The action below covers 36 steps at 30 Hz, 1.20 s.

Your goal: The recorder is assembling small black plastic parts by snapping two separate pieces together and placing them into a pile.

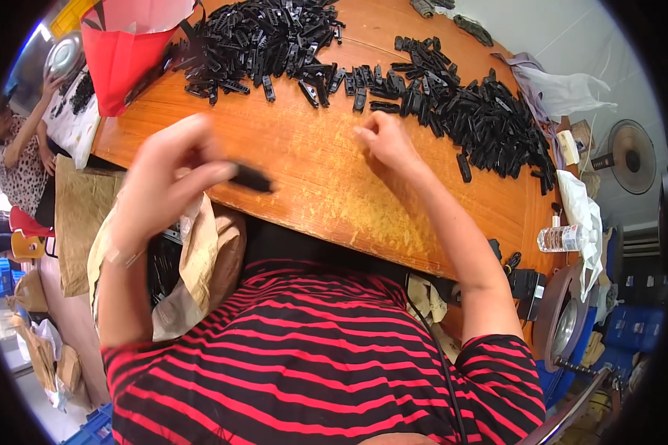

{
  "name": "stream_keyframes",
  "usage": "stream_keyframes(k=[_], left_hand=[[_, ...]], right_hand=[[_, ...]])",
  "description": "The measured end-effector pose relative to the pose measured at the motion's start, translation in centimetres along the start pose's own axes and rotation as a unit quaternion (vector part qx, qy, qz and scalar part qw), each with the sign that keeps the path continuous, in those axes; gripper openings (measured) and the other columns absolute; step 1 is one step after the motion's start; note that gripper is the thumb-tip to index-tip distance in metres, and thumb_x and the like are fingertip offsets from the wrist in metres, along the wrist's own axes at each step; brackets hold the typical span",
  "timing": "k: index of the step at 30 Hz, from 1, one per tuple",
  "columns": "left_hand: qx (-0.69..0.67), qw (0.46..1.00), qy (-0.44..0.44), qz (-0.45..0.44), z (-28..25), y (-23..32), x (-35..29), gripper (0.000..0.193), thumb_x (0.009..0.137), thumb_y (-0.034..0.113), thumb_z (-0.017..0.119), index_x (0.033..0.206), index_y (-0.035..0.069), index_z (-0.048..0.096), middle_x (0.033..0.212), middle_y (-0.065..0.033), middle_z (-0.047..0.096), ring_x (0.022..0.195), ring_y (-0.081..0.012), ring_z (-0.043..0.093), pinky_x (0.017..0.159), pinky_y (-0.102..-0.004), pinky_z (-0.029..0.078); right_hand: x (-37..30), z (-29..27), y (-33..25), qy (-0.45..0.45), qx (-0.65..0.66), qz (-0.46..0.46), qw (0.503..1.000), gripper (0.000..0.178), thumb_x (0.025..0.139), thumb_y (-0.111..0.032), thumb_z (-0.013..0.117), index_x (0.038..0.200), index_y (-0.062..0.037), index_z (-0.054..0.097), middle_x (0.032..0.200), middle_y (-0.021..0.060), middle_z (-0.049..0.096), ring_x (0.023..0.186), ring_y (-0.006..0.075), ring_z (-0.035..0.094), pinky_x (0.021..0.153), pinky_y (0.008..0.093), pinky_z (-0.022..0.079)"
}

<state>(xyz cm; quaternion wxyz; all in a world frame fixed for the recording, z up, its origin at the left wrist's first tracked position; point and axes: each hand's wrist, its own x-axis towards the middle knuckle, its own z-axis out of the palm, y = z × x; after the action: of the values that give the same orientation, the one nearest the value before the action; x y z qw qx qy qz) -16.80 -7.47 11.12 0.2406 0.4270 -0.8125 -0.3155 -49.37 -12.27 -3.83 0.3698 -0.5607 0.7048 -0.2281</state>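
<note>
My left hand [172, 174], blurred by motion, is raised over the table's near left edge. A narrow black plastic piece [251, 178], also smeared, is held at its thumb and fingers. Farther right, my right hand [390, 142] is over the worn tabletop with its fingers curled closed; anything between the fingertips is too hidden to make out. Just beyond its knuckles lies another black plastic piece [384, 107]. Similar pieces form a large heap [263, 37] at the far left and a second heap [482, 119] at the right.
Below my left arm, an open brown paper sack [208, 248] holds black pieces. A red bag [126, 55] stands at the table's far left. A plastic bottle [559, 239] and a fan [631, 157] are at the right. Another person [24, 159] is at the left.
</note>
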Motion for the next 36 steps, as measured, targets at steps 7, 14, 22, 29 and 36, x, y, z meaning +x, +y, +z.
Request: stream_keyframes(k=[7,14,22,29,36], left_hand=[[0.143,0.969,-0.001,-0.203,-5.7,-2.8,-11.6,0.024,0.065,-0.002,0.073,0.082,0.001,0.057,0.070,-0.0082,0.052,0.064,-0.0191,0.054,0.059,-0.0311,0.045],[0.065,0.993,0.065,-0.070,-3.3,-3.1,-4.0,0.016,0.077,0.003,0.068,0.087,-0.002,0.057,0.073,-0.0095,0.056,0.064,-0.0205,0.055,0.060,-0.0300,0.046],[0.239,0.960,-0.087,0.114,4.4,-8.4,12.0,0.026,0.077,0.011,0.070,0.100,0.006,0.059,0.104,-0.0130,0.061,0.092,-0.0324,0.062,0.081,-0.0413,0.051],[0.351,0.925,-0.022,0.141,11.5,-12.2,18.2,0.016,0.082,0.011,0.057,0.098,0.008,0.061,0.104,-0.0132,0.055,0.101,-0.0310,0.056,0.082,-0.0388,0.052],[0.327,0.933,0.010,0.152,12.1,-13.3,17.7,0.013,0.078,0.008,0.060,0.091,0.009,0.060,0.097,-0.0101,0.057,0.098,-0.0299,0.057,0.080,-0.0399,0.051]], right_hand=[[5.6,-0.2,-1.8,0.188,-0.228,-0.130,0.946,0.035,0.083,-0.034,0.071,0.094,-0.0034,0.059,0.097,0.0157,0.066,0.093,0.0321,0.064,0.079,0.0422,0.050],[7.0,0.8,-1.6,0.171,-0.312,-0.086,0.931,0.041,0.079,-0.029,0.075,0.106,-0.0043,0.055,0.103,0.0189,0.064,0.099,0.0358,0.063,0.083,0.0437,0.050],[0.3,1.5,-4.8,0.022,-0.101,-0.044,0.994,0.027,0.085,-0.013,0.058,0.107,0.0018,0.057,0.082,0.0146,0.067,0.075,0.0243,0.065,0.065,0.0380,0.052],[-3.4,6.9,-2.0,0.091,-0.113,-0.239,0.960,0.011,0.090,-0.010,0.054,0.097,-0.0016,0.059,0.089,0.0193,0.064,0.078,0.0341,0.064,0.071,0.0420,0.052],[-4.7,8.2,-1.9,0.118,-0.119,-0.273,0.947,0.011,0.088,-0.014,0.060,0.090,-0.0026,0.059,0.088,0.0145,0.059,0.075,0.0353,0.063,0.069,0.0438,0.051]])
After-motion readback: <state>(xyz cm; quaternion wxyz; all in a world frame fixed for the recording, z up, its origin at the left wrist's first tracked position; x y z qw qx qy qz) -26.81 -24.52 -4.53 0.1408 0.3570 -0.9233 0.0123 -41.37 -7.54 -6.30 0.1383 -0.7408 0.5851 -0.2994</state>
